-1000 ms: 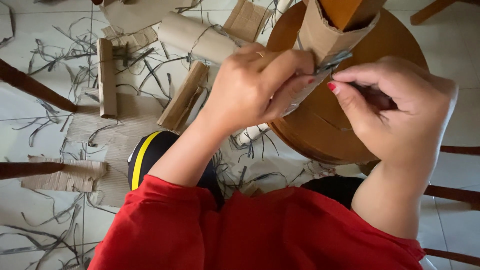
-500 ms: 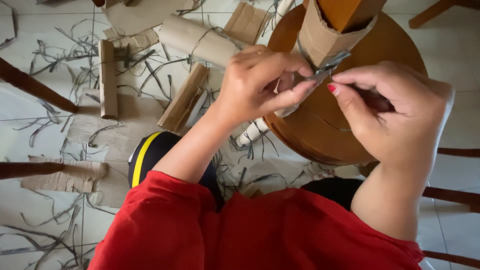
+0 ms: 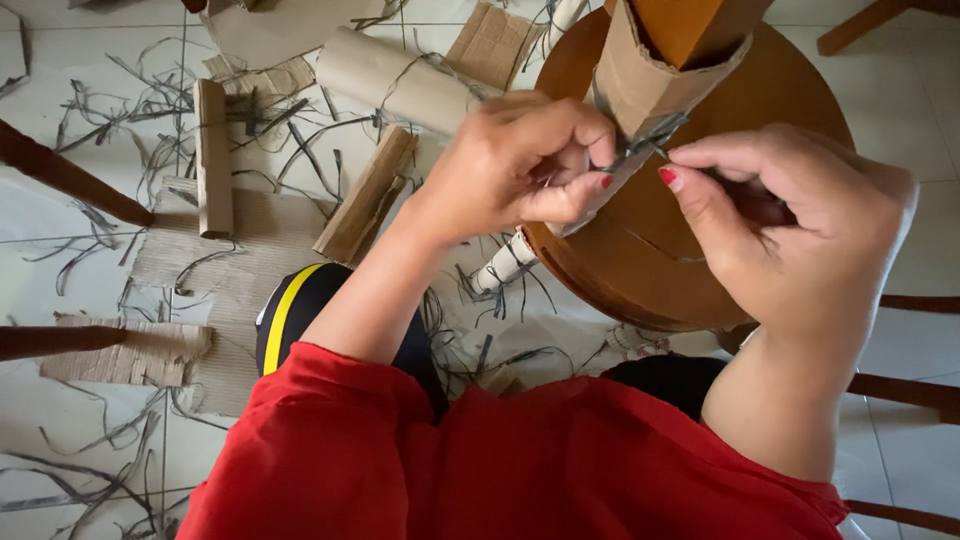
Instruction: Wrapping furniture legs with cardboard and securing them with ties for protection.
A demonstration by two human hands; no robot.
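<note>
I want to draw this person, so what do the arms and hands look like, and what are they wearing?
Both forearms are bare below loose, bright red sleeves that end near the elbows. The left hand and right hand wear no gloves, and no rings show. The thumbnails are painted red.

tiled floor (image 3: pixel 60 70) | cardboard rolls (image 3: pixel 395 82), flat cardboard pieces (image 3: pixel 200 255), grey strips (image 3: pixel 130 100) scattered on it

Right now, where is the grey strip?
Head view, upper middle: the grey strip crosses the cardboard wrap, pinched between the left hand and right hand.
</note>
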